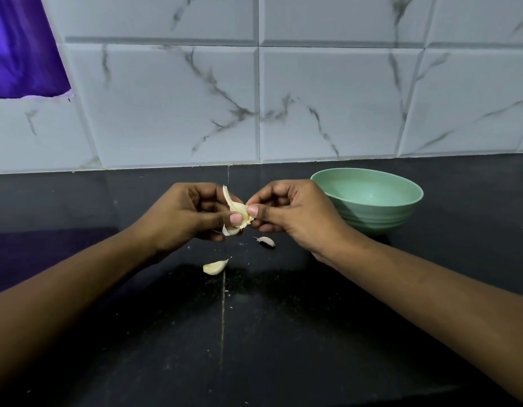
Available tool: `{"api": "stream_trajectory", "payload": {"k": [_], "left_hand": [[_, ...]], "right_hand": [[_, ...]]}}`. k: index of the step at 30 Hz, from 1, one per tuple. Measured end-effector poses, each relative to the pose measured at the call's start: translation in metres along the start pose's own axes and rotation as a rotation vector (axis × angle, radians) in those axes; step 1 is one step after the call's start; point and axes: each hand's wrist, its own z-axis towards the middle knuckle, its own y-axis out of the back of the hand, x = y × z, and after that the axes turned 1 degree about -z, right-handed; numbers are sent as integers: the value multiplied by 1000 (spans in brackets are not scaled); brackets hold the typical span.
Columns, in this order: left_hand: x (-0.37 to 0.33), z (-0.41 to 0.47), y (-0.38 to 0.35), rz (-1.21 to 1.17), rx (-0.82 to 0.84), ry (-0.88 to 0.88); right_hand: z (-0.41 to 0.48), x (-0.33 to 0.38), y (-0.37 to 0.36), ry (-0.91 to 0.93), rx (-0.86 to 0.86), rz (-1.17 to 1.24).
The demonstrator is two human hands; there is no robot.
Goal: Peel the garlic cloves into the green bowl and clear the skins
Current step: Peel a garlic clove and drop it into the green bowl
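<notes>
Above the black counter, both hands hold one garlic clove (236, 207) between them. My left hand (189, 214) grips it with thumb and curled fingers. My right hand (286, 212) pinches its skin at the thumb tip. A strip of pale skin sticks up from the clove. Two more cloves lie on the counter below: one (215, 267) near the tile seam, another (266, 241) under my right hand. The green bowl (401, 207) stands to the right of my right hand; nothing shows inside it.
The black counter (283, 333) runs from the marble-tiled wall (254, 98) toward me, with small skin flecks scattered near the seam. A purple cloth (22, 45) hangs at the top left.
</notes>
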Motion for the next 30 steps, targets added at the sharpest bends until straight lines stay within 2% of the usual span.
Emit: {"api": "stream_trajectory", "payload": {"k": [8,15,23,30], "left_hand": [[1,0,-6,-74,-75,-58],[4,-2,-6,-63,2,-23],[2,-2,-1,-70,7,-12],[3,1,0,-1,-21,20]], "right_hand": [[-2,1,-3,-23,-87,148],[-3,5,1,-245,4,231],[-1,6,5,-323,122,312],[1,3,5,-339,92,263]]}}
